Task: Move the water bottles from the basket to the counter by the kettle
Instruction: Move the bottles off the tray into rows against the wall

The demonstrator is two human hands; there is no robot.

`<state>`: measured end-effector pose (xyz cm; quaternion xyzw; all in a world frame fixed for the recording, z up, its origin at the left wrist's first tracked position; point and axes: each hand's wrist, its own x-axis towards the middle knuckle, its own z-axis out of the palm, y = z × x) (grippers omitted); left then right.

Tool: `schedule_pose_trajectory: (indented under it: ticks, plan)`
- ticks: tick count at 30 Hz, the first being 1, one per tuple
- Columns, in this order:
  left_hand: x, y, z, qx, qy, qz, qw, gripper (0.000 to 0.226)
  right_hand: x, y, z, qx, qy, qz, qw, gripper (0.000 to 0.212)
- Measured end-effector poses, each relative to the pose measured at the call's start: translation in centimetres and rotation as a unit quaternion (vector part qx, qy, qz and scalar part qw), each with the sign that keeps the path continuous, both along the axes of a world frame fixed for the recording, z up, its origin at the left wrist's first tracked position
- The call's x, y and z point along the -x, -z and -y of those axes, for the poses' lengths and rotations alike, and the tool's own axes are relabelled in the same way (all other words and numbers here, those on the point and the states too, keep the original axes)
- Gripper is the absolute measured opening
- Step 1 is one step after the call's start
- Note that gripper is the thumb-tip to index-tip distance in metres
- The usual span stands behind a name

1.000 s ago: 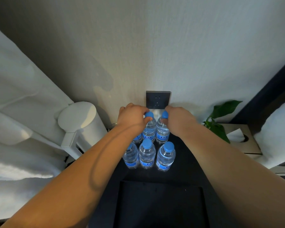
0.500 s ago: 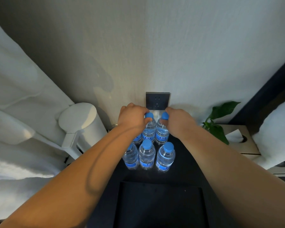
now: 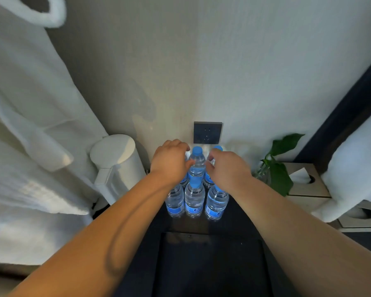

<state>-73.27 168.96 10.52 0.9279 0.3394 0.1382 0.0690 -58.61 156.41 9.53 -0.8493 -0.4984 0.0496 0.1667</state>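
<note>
Bottles (image 3: 194,183): six, blue caps, packed in two rows of three on the dark counter (image 3: 240,219), touching each other, right of the kettle (image 3: 118,166).
Back row: middle bottle (image 3: 197,161) flanked by both hands; left one mostly hidden under the left hand.
Left hand (image 3: 169,161): fingers curled loosely over the back-left bottle; firm grip or not, cannot tell.
Right hand (image 3: 227,168): fingertips (image 3: 209,158) pinched near the back-right bottle's neck; contact likely, grip unclear.
Basket (image 3: 208,264): dark, in front of the bottles, looks empty.
Risk 1: nudge at neck height, tall narrow bottles, domino fall across the block.
Risk 2: forearm withdrawal low over front row, caps clipped, topple toward basket.
Risk 3: leftward knock against kettle.
Risk 4: plant (image 3: 281,168) and tissue box (image 3: 304,179) near right elbow, brushed on retreat.
</note>
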Motion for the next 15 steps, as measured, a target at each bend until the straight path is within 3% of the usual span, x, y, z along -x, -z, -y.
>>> schedule_pose_trajectory:
  ticks: [7, 15]
  plan:
    - [3.2, -0.3, 1.6, 0.025, -0.003, -0.023, 0.999, 0.033, 3.2, -0.1, 1.3, 0.021, -0.035, 0.016, 0.999, 0.019]
    - [6.4, 0.1, 2.6, 0.089, -0.028, -0.067, 0.993, 0.035, 5.3, -0.8, 1.8, 0.05, -0.061, 0.06, 0.995, 0.032]
